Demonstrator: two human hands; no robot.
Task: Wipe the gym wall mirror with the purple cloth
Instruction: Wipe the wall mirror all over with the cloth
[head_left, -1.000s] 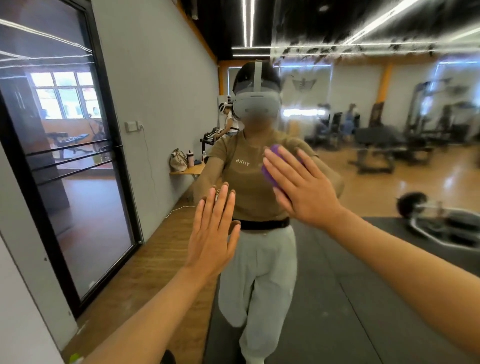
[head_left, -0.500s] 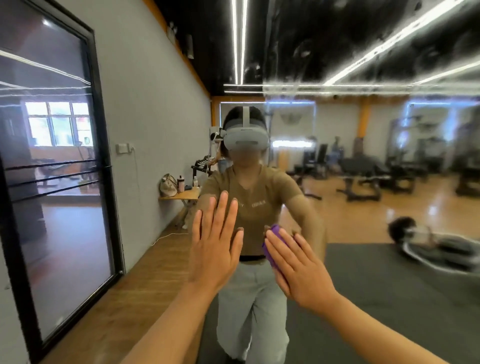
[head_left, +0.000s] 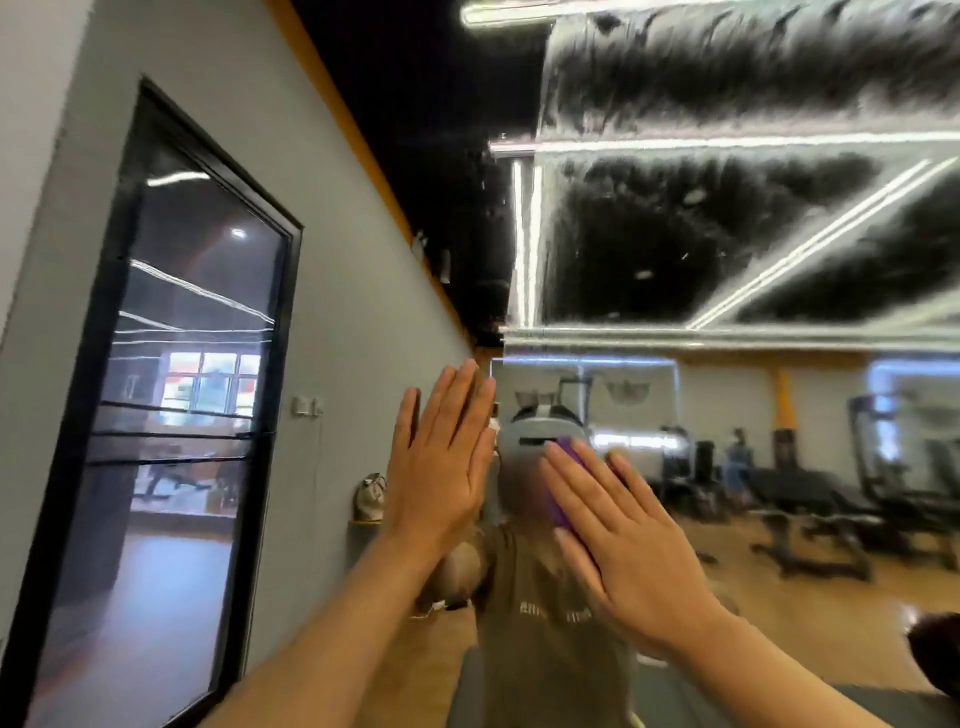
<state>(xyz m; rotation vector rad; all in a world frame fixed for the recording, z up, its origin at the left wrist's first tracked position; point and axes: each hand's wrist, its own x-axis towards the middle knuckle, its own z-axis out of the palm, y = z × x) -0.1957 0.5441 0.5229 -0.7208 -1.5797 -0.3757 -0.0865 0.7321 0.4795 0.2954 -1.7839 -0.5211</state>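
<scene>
Two bare forearms reach up and forward from the bottom edge. The left hand (head_left: 441, 462) is flat, its fingers straight and close together, the palm laid against the mirror (head_left: 753, 249) and holding nothing. Just beside it, the right hand (head_left: 623, 540) is also spread flat, its straight fingers pressing the purple cloth (head_left: 569, 467) against the glass; only a small strip of the cloth shows past the fingertips. The glass above the hands carries broad smeared, streaky patches over the reflected dark ceiling and light strips. In the reflection a person in a brown shirt stands behind the hands, with benches and machines farther back, blurred. To the left, a grey wall holds a black-framed glass door (head_left: 171, 415).
</scene>
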